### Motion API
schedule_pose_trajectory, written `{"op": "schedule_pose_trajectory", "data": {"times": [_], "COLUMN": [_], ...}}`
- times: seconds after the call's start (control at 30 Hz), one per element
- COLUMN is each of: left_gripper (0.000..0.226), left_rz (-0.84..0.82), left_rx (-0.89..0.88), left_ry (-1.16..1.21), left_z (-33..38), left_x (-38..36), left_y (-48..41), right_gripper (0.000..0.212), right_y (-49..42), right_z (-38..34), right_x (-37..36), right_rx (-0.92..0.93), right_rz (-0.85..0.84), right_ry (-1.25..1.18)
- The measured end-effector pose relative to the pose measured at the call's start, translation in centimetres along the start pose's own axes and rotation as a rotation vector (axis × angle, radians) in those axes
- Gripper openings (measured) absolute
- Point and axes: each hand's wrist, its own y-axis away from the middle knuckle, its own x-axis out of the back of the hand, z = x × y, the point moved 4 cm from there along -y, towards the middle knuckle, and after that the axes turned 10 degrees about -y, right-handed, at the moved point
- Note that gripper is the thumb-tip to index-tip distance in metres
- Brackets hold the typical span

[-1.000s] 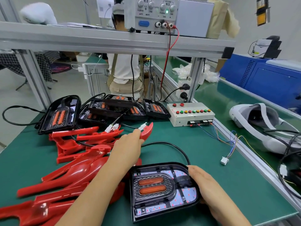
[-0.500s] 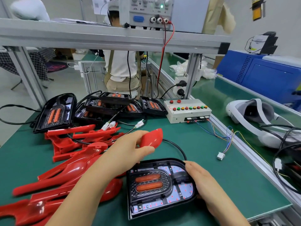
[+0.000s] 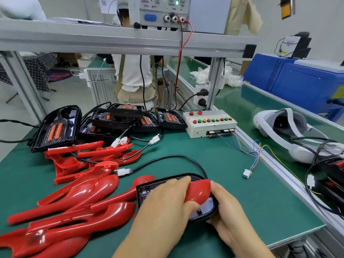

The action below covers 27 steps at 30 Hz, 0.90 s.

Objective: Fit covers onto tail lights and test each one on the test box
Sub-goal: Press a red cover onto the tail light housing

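A black tail light (image 3: 149, 189) lies near the front edge of the green table (image 3: 223, 183). My left hand (image 3: 165, 207) grips a red cover (image 3: 198, 192) and holds it over the light, hiding most of it. My right hand (image 3: 227, 211) grips the light's right edge. The light's black cable (image 3: 178, 157) curls back to a white plug (image 3: 122, 172). The white test box (image 3: 210, 123) with coloured buttons stands at the back, its white connector (image 3: 247, 172) lying loose on the table.
A heap of red covers (image 3: 74, 192) fills the left of the table. Several uncovered black tail lights (image 3: 115, 120) are stacked at the back left. A white headset (image 3: 290, 131) lies on the right conveyor. A power supply (image 3: 160, 12) sits on the shelf above.
My left hand picked a red cover from the heap, carried it toward me and lowered it onto the tail light. My right hand stayed on the light's right edge.
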Motion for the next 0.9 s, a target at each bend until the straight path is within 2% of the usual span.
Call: {"op": "schedule_pose_trajectory", "data": {"times": [0.1, 0.17, 0.27, 0.53, 0.9], "left_gripper": [0.039, 0.045, 0.053, 0.064, 0.059], "left_rz": [0.001, -0.006, 0.076, 0.102, 0.142], "left_rx": [0.037, 0.069, 0.015, -0.061, -0.076], "left_ry": [-0.047, -0.130, -0.239, -0.358, -0.330], "left_z": [1.1, 1.4, 2.0, 1.9, 1.1], "left_x": [-0.6, -1.2, -1.4, -2.5, -2.4], "left_y": [0.6, 0.9, 1.3, 1.3, 1.3], "right_gripper": [0.035, 0.033, 0.030, 0.028, 0.029], "right_y": [0.3, 0.5, 0.6, 0.9, 0.8], "right_z": [0.1, 0.2, 0.4, 0.3, 0.5], "right_x": [-0.3, -0.4, -0.5, -0.6, -0.6], "right_rx": [0.037, 0.080, 0.137, 0.202, 0.235], "right_rz": [-0.006, -0.014, -0.014, -0.008, -0.051], "right_ry": [-0.097, -0.120, -0.108, -0.038, -0.011]}}
